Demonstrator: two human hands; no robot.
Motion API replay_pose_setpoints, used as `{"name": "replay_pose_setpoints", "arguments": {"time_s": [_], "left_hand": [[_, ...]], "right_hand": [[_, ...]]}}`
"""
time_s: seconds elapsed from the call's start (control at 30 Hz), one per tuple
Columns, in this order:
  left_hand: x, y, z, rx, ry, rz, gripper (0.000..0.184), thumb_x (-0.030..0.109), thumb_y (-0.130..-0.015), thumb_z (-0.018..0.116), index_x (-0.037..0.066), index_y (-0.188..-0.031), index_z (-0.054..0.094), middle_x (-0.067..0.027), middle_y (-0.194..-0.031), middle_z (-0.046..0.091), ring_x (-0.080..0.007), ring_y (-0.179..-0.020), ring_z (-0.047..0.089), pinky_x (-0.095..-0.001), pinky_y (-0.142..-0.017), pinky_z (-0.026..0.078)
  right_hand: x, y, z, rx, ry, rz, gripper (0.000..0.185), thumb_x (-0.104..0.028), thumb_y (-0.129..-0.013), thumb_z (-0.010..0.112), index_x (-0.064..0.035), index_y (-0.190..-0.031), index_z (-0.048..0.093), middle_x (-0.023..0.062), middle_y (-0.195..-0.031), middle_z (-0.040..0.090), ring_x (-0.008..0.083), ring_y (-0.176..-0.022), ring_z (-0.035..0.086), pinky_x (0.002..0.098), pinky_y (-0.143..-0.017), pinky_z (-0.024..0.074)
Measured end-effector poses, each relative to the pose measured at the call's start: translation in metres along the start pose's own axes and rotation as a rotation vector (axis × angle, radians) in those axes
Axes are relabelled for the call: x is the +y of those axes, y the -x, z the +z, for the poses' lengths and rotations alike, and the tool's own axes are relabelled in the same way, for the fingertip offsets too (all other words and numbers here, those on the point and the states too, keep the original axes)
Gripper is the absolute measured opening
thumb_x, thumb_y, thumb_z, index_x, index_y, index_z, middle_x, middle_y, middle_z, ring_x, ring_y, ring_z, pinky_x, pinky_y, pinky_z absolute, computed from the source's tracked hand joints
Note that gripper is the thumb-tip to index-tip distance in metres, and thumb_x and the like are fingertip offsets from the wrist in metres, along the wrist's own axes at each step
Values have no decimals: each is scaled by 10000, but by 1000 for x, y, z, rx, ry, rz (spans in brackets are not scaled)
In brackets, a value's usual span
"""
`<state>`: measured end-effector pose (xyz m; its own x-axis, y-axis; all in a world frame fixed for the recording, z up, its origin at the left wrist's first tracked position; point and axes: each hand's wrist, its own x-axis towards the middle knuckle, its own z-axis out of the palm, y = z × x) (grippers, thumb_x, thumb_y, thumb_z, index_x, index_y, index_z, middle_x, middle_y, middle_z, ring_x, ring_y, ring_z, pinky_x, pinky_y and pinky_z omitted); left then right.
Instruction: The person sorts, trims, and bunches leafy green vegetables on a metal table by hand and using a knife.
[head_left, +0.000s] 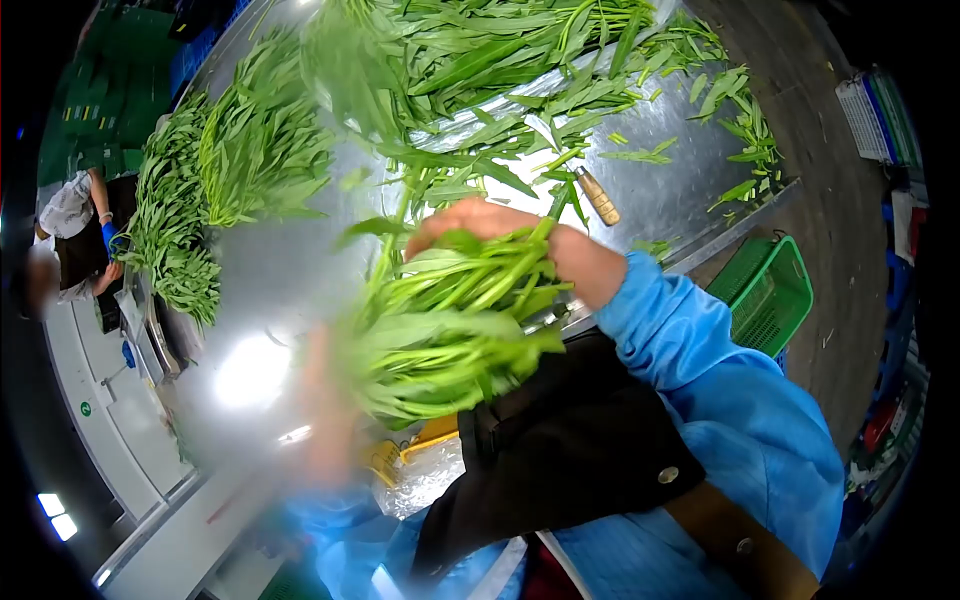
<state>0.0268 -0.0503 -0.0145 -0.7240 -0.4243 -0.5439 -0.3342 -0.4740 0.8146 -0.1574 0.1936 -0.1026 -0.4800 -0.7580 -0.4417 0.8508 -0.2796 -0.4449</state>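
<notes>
A bunch of green leafy stems that looks like water spinach [450,320] is in front of my body above the metal table. My right hand [480,222] curls around its far side, with the stems partly covering the fingers. My left hand [325,410] is at the near-left side of the bunch, smeared by motion, so its fingers cannot be made out. Just beyond my right hand lies a knife with a wooden handle [599,198], its blade partly under cut leaves.
A large heap of water spinach [480,50] covers the far side of the metal table [690,150]. Bundles [260,140] lie at the left, near a co-worker with blue on one wrist [108,235]. A green basket [770,295] stands at the right, below the table edge.
</notes>
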Motion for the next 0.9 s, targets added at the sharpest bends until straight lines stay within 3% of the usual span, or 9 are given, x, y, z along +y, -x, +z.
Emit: {"name": "replay_pose_setpoints", "arguments": {"time_s": [0.07,0.1,0.17,0.3,0.4,0.57,0.8,0.83,0.9], "left_hand": [[-6,6,-4,-53,-221,156,636,20,-806,670,-1,-1349,339,-186,-1122,563,-265,-956,591,-387,-867,480],[-8,6,-7,-78,-391,264,622,15,-806,667,-3,-1340,348,-187,-1108,571,-267,-943,596,-385,-857,485],[-5,7,-15,-141,-797,517,594,4,-807,660,-7,-1322,366,-191,-1080,586,-273,-916,608,-382,-838,494],[7,2,-16,-265,-1399,989,538,-17,-807,647,-15,-1286,402,-198,-1025,616,-284,-862,631,-377,-800,512],[7,-7,-12,-310,-1542,1179,498,-32,-807,638,-21,-1259,429,-203,-984,638,-293,-822,649,-373,-771,526],[5,4,-18,-250,-1376,876,531,-27,-815,632,-3,-1293,401,-196,-1040,607,-285,-877,628,-378,-807,511],[1,0,-6,-102,-508,253,569,-24,-828,620,17,-1334,365,-188,-1140,550,-276,-970,591,-386,-872,485],[1,-1,-4,-85,-398,198,574,-24,-830,619,20,-1340,360,-187,-1155,542,-275,-984,585,-387,-881,481],[1,3,-5,-41,-235,119,585,-23,-834,615,26,-1352,349,-184,-1184,526,-272,-1010,575,-389,-899,473]], "right_hand": [[-37,11,-1,199,441,-78,310,-173,-938,467,-99,-1224,562,99,-973,633,154,-886,610,307,-793,529],[-48,11,-2,474,-165,-204,148,-204,-937,488,-102,-989,581,-31,-632,489,60,-448,447,222,-327,312],[-65,12,-53,-651,-644,-540,98,-201,-942,529,-122,-891,559,-51,-628,499,51,-435,452,213,-284,267],[-66,30,-14,175,1408,-371,527,-285,-818,664,-128,-1300,517,156,-1214,597,238,-984,644,423,-961,464],[-40,28,27,-247,1360,-593,694,-333,-767,738,-115,-1360,453,120,-1276,568,242,-1023,626,397,-973,445],[-57,27,-34,-27,54,-445,454,-277,-762,735,-50,-1119,571,106,-1045,624,179,-875,631,298,-767,525],[-24,24,43,-191,1274,-819,314,-238,-831,693,-64,-1088,643,80,-940,676,192,-774,631,338,-717,507],[-31,32,45,-6,955,-367,180,-191,-852,655,-56,-967,690,85,-919,692,173,-719,632,309,-632,514],[-44,11,1,307,418,-562,188,-163,-831,644,-38,-969,665,69,-902,665,93,-537,570,234,-489,479]]}}
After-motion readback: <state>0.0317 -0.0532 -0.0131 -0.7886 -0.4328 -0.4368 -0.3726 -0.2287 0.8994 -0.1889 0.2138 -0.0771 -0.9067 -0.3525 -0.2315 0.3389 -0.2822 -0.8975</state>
